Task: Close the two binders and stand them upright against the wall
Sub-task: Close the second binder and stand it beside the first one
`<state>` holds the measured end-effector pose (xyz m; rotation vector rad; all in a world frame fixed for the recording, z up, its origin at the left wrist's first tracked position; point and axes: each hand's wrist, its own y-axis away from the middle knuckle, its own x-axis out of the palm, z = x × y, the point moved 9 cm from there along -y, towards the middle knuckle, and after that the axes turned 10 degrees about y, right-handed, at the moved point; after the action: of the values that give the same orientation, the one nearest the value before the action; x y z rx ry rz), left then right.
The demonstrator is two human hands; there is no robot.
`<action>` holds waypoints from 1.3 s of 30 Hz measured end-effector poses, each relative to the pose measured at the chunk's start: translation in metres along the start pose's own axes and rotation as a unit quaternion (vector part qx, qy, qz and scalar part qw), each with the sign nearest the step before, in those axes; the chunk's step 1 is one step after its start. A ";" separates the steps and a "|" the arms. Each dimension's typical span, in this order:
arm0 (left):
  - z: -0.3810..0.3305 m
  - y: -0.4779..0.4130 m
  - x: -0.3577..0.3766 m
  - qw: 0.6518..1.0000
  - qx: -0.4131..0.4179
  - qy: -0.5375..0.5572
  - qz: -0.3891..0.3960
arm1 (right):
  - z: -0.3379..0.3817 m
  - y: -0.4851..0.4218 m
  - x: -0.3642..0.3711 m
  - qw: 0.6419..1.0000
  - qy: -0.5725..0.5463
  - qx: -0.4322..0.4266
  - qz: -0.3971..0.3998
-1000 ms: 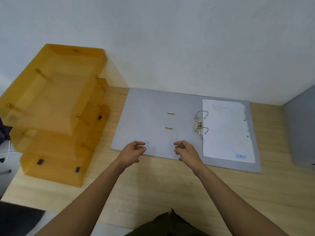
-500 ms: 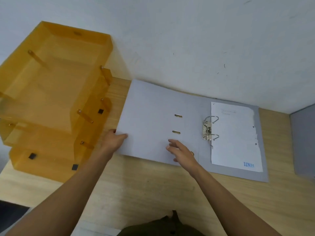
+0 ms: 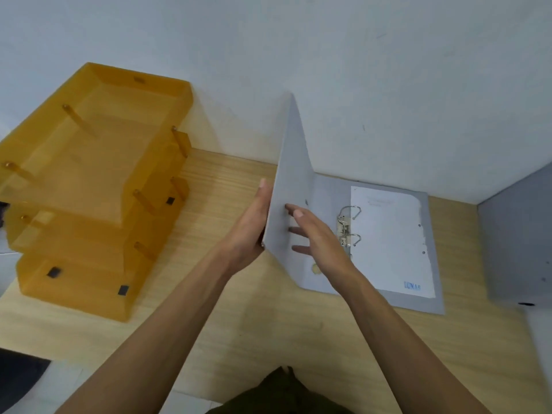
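A grey ring binder [image 3: 430,264] lies on the wooden desk by the wall, its back half flat with a white sheet [image 3: 391,240] and metal rings [image 3: 348,225]. Its front cover [image 3: 294,186] stands lifted nearly upright. My left hand [image 3: 249,231] presses flat against the cover's outer side. Inside the cover is my right hand [image 3: 316,240], its fingers spread and touching the inner face. A second grey binder [image 3: 519,246] shows only partly at the right edge.
A stack of orange translucent letter trays [image 3: 89,189] stands at the left of the desk against the white wall [image 3: 358,85]. Bare wooden desk [image 3: 268,330] lies in front of the binder. Dark clothing shows at the bottom edge.
The front cover, lying flat a second ago, has swung up to nearly vertical. My left hand took its left edge and lifted it; my right hand moved to the inner face.
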<state>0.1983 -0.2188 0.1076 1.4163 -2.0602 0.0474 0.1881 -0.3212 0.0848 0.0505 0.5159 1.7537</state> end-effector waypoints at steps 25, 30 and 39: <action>0.187 -0.053 0.032 0.934 -0.075 -0.254 -0.238 | -0.183 0.116 -0.256 0.974 -0.018 0.143 -0.177; 0.209 -0.053 0.037 0.921 -0.096 -0.286 -0.248 | -0.229 0.125 -0.268 0.954 0.083 0.191 -0.216; 0.215 -0.056 0.036 0.890 -0.098 -0.349 -0.278 | -0.239 0.094 -0.229 0.941 0.313 0.096 -0.080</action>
<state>0.1362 -0.3515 -0.0634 2.0250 -1.9842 -1.0129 0.0866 -0.6248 -0.0406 -0.4150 1.1212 1.5340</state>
